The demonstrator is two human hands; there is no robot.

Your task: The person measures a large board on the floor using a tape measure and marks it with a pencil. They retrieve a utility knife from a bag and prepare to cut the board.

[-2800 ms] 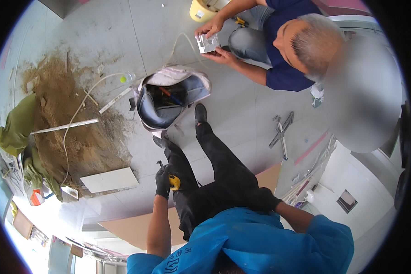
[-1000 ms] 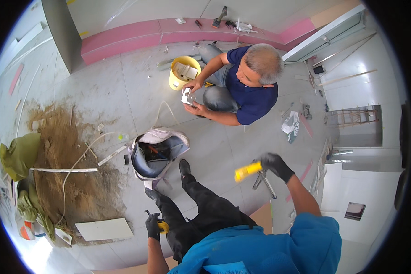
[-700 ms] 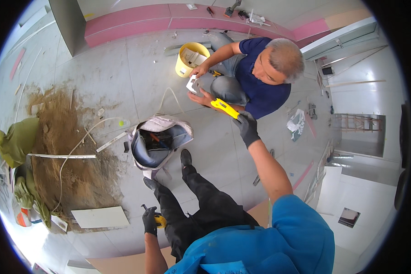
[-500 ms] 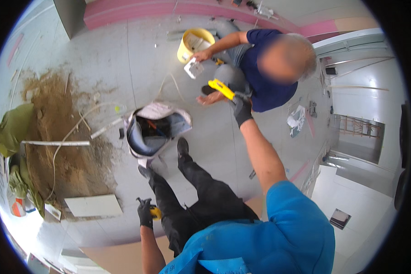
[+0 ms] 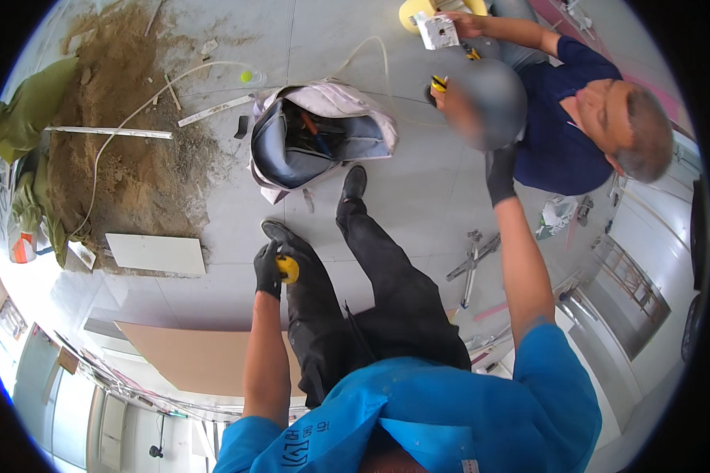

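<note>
My gloved left hand (image 5: pixel 269 272) is closed on a yellow tape measure (image 5: pixel 289 270) beside my left thigh. My gloved right hand (image 5: pixel 501 173) reaches toward the co-worker (image 5: pixel 560 138); a blurred patch hides its fingers. Near that patch the co-worker's lower hand is at a yellow tool (image 5: pixel 439 83), partly hidden. Their upper hand (image 5: pixel 465 24) holds a white box (image 5: pixel 439 31) with a hole in it. An open pink-grey tool bag (image 5: pixel 379 130) with tools inside lies in front of my feet.
Brown dirt (image 5: pixel 110 79) covers the floor at left, with olive sacks (image 5: pixel 31 98), white strips (image 5: pixel 110 133), hose and a white board (image 5: pixel 154 254). A yellow bucket (image 5: pixel 412 12) stands beyond the bag. Metal bars (image 5: pixel 473 264) lie at right; a tan board (image 5: pixel 181 355) is at lower left.
My right hand came up with a yellow tool and reached to the co-worker, whose lower hand left the white box and is now at that tool. The view has also shifted.
</note>
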